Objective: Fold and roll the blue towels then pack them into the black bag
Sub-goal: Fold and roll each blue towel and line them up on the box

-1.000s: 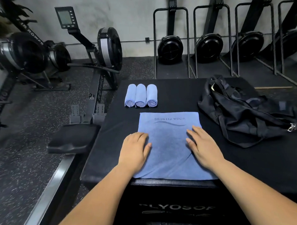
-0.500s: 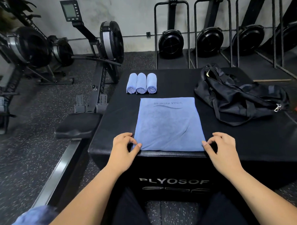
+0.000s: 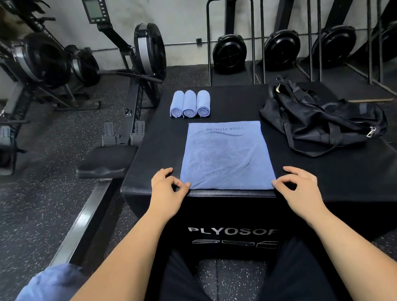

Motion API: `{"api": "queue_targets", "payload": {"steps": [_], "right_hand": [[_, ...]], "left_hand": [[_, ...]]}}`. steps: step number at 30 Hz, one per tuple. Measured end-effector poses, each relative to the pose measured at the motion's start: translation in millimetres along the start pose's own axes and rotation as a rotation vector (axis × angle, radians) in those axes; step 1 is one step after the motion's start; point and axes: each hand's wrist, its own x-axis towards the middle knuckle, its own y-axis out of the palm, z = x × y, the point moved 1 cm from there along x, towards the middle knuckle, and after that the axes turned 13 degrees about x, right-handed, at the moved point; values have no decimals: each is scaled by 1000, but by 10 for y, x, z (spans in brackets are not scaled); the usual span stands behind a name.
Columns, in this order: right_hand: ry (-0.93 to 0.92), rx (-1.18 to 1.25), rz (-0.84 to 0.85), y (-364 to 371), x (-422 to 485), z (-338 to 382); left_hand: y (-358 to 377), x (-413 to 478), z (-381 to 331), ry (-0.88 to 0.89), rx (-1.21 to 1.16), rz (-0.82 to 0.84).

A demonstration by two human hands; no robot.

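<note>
Flat towel lies on the box, long axis running away from the body, near edge at the box lip; left hand and right hand each pinch a near corner, equally near.

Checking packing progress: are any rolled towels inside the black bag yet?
No, the three rolled towels lie side by side on the black box, apart from the black bag.

place: gym | rowing machines | plyo box
</note>
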Motion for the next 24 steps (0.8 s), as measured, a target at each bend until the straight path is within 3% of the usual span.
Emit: {"api": "queue_targets", "payload": {"steps": [2,7,11,24], "right_hand": [[-19,-21,-8,7,-6,-13],[-10,-31,-17,39,-21,14],[-1,-32,-34,42,-57,35],[-15,-47,-39,47,-78,-18]], "left_hand": [[-14,18,8,-12,-31,-8],[-8,-48,13,-154,-63,-205],[76,-201,53,-97,74,-220],[25,-181,93,-91,128,-232]]}}
